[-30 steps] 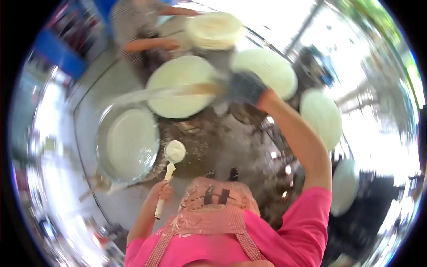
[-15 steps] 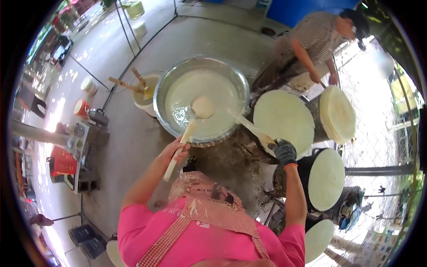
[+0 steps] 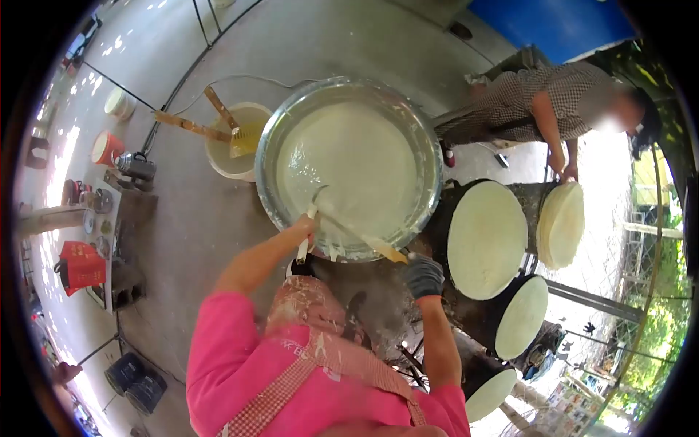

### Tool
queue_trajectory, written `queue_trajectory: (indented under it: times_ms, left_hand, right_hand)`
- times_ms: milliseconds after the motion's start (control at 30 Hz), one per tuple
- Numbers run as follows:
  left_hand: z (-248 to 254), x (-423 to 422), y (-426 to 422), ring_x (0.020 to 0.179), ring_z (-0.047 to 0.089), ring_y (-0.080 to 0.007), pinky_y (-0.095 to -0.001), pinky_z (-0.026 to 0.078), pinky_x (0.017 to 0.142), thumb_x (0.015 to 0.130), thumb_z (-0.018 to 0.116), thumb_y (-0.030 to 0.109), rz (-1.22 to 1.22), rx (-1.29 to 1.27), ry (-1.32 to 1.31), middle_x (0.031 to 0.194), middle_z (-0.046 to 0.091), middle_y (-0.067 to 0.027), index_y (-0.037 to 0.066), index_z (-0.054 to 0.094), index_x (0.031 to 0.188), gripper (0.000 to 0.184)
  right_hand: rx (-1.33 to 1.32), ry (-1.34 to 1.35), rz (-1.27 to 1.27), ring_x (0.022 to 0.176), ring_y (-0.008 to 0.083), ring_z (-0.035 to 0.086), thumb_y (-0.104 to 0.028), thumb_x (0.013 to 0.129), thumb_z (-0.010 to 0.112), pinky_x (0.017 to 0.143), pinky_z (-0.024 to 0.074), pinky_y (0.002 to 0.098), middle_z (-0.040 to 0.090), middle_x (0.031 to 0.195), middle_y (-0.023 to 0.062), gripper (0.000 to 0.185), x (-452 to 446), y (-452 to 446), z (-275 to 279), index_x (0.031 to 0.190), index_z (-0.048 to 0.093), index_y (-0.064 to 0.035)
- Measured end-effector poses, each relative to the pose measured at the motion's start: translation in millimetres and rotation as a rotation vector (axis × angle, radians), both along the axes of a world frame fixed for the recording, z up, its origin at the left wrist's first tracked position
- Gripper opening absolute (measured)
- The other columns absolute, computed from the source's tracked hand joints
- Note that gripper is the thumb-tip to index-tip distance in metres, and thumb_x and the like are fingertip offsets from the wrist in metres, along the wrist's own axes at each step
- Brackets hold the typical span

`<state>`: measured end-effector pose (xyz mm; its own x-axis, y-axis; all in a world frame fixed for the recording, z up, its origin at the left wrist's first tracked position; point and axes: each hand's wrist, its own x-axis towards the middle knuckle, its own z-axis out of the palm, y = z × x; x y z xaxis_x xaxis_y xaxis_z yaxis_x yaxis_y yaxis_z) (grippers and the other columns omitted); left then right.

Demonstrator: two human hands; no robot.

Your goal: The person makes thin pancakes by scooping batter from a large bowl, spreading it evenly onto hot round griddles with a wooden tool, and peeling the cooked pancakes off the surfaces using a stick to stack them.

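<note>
Just beyond the left hand [image 3: 303, 226], fingers wrapped round a ladle [image 3: 312, 210]: basin [image 3: 430, 162] of pale liquid [image 3: 357, 149]. Gloved right hand [image 3: 422, 277] grips spatula [image 3: 368, 239], blade ahead of fingers, presumably to keep them clear.

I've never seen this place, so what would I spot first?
Probably the big metal basin of white liquid in the middle. Then maybe the bright pink shirt at the bottom and the dark-gloved right hand, holding a flat tool by the basin's near edge. Big pale discs stand out on the right.
</note>
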<state>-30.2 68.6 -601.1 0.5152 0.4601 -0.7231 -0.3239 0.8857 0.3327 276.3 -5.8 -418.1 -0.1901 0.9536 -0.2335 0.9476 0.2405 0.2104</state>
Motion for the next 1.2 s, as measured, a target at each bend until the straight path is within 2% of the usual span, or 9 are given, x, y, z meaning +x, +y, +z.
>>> queue_trajectory:
  times_ms: [233,400,533,600,800,867,1033,1133,1200]
  left_hand:
    - [44.2,14.8,-26.2,0.036,0.027,-0.0036,-0.0157,0.021,0.028,0.085,0.046,0.02,0.118,0.039,-0.172,0.05,0.03,0.0038,0.021,0.042,0.091,0.007]
    - [246.5,35.4,-41.1,0.036,0.025,-0.0022,-0.0153,0.018,0.028,0.085,0.047,0.023,0.154,0.156,-0.085,0.051,0.029,0.0046,0.021,0.042,0.087,0.006]
    - [425.2,41.5,-69.5,0.036,0.022,-0.0014,-0.0155,0.016,0.027,0.086,0.046,0.024,0.126,0.415,0.065,0.054,0.029,0.0051,0.023,0.043,0.098,0.013]
    - [490.4,40.1,-79.9,0.036,0.021,-0.0015,-0.0157,0.016,0.027,0.086,0.045,0.023,0.074,0.62,0.165,0.055,0.029,0.0051,0.025,0.041,0.107,0.021]
    - [564.3,21.1,-84.5,0.033,0.025,-0.0049,-0.0184,0.02,0.026,0.086,0.04,0.017,0.159,1.12,0.368,0.053,0.029,0.0036,0.027,0.031,0.123,0.04]
    - [526.4,10.3,-80.1,0.032,0.027,-0.0061,-0.0197,0.021,0.025,0.084,0.041,0.015,0.077,0.987,0.373,0.052,0.03,0.0029,0.026,0.032,0.121,0.039]
    - [383.7,0.8,-68.3,0.035,0.025,-0.0035,-0.0181,0.02,0.027,0.084,0.048,0.024,0.011,-0.119,-0.133,0.051,0.03,0.0043,0.015,0.032,0.063,0.029]
    - [403.9,37.8,-82.8,0.034,0.025,-0.003,-0.0193,0.02,0.026,0.085,0.046,0.025,-0.228,-0.079,-0.129,0.05,0.031,0.004,0.015,0.032,0.06,0.031]
    - [435.7,76.2,-104.2,0.033,0.024,-0.0038,-0.0184,0.02,0.026,0.087,0.043,0.024,-0.399,0.31,0.013,0.049,0.028,0.0041,0.015,0.044,0.078,0.013]
  right_hand:
    - [0.05,-0.011,-0.387,0.054,0.027,0.057,-0.036,0.081,0.047,0.054,0.0467,0.0345,0.058,0.058,0.0125,0.037,5.3,-82.2,-60.8,0.068,0.06,-0.004]
    - [1.11,-1.418,-0.058,0.044,0.0227,0.053,-0.039,0.081,0.047,0.043,0.0439,0.0325,0.056,0.054,0.0092,0.038,28.3,-132.2,-29.3,0.064,0.059,-0.007]
    - [0.683,0.596,-0.242,0.057,0.0268,0.058,-0.037,0.074,0.061,0.053,0.0454,0.0355,0.061,0.067,0.0141,0.031,31.3,-101.7,98.2,0.079,0.062,-0.0064]
    - [0.825,0.851,-0.205,0.059,0.0273,0.059,-0.027,0.072,0.063,0.056,0.0465,0.0351,0.062,0.073,0.0142,0.025,37.4,-79.9,149.3,0.084,0.062,-0.0045]
    - [1.042,1.006,-0.21,0.061,0.0239,0.058,-0.026,0.07,0.066,0.059,0.0456,0.033,0.062,0.072,0.0106,0.024,33.8,-53.5,193.4,0.082,0.062,-0.0048]
    - [0.55,1.567,-0.201,0.064,0.0234,0.057,-0.019,0.073,0.06,0.063,0.0446,0.0323,0.06,0.07,0.0082,0.015,26.7,-61.7,147.4,0.081,0.061,-0.006]
    - [0.287,0.787,-0.167,0.069,0.0286,0.055,-0.014,0.069,0.059,0.065,0.0444,0.0353,0.058,0.072,0.0093,0.014,42.3,-157.8,7.7,0.081,0.06,-0.0064]
    - [0.318,1.19,-0.549,0.064,0.0138,0.054,-0.016,0.077,0.057,0.059,0.0454,0.0307,0.062,0.074,0.0071,0.014,88.4,-235.8,-34.1,0.081,0.061,-0.0037]
    - [0.421,1.383,-0.732,0.065,0.0115,0.052,-0.011,0.078,0.054,0.061,0.0458,0.0277,0.06,0.073,0.0025,0.01,75.2,-273.6,74.0,0.083,0.06,-0.0037]
